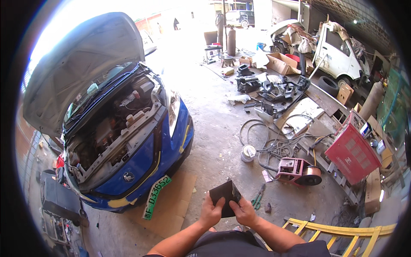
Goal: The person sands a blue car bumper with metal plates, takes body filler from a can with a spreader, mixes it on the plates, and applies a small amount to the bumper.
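Observation:
A flat black rectangular piece (pixel 224 192) is held up in front of my body, both hands on it. My left hand (pixel 210 211) grips its left side with the thumb over its face, and my right hand (pixel 243 211) grips the right side likewise. What the piece is made of I cannot tell. Just right of it on the concrete lie green-handled shears (pixel 258 199). Left of my hands, a flattened cardboard sheet (pixel 182 205) lies partly under the front of a blue car (pixel 132 162) with its hood (pixel 85 55) raised.
A pink wire-feed machine (pixel 291 169), coiled hoses (pixel 252 128), a white bucket (pixel 248 153) and a red machine (pixel 349 147) stand at my right, a yellow ladder (pixel 342 229) below them. Dismantled parts (pixel 274 92), boxes and a stripped white vehicle (pixel 338 51) fill the back right. A dark bin (pixel 55 199) is at left.

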{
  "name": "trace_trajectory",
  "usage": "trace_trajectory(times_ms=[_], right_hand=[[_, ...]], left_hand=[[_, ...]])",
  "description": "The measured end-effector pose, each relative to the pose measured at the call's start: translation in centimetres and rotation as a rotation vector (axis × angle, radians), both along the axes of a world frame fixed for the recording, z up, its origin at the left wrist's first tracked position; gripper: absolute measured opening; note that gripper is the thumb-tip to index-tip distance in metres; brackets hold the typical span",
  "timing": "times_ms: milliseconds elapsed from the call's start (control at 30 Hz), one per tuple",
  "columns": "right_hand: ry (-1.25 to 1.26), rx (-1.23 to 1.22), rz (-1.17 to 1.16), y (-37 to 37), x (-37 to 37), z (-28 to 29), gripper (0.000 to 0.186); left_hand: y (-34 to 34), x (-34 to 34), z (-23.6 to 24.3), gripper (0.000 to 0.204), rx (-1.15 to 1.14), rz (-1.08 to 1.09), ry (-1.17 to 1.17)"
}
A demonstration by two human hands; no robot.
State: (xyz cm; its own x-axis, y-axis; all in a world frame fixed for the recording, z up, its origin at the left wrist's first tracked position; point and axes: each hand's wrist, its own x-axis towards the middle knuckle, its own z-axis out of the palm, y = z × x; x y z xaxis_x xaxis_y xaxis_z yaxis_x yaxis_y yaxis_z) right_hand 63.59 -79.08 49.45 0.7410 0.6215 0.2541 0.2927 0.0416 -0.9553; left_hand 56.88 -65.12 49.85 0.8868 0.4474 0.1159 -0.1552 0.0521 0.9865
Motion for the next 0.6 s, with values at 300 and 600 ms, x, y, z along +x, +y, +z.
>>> trace_trajectory(times_ms=[300,600], right_hand=[[-0.037,0.014,0.003,-0.7,-0.9,1.8,0.054],[-0.093,-0.136,0.088,-1.5,0.3,3.7,0.059]], left_hand=[[1.2,1.5,4.4,0.027,-0.326,0.142,-0.028],[0.4,0.5,2.6,0.028,0.433,0.074,-0.105]])
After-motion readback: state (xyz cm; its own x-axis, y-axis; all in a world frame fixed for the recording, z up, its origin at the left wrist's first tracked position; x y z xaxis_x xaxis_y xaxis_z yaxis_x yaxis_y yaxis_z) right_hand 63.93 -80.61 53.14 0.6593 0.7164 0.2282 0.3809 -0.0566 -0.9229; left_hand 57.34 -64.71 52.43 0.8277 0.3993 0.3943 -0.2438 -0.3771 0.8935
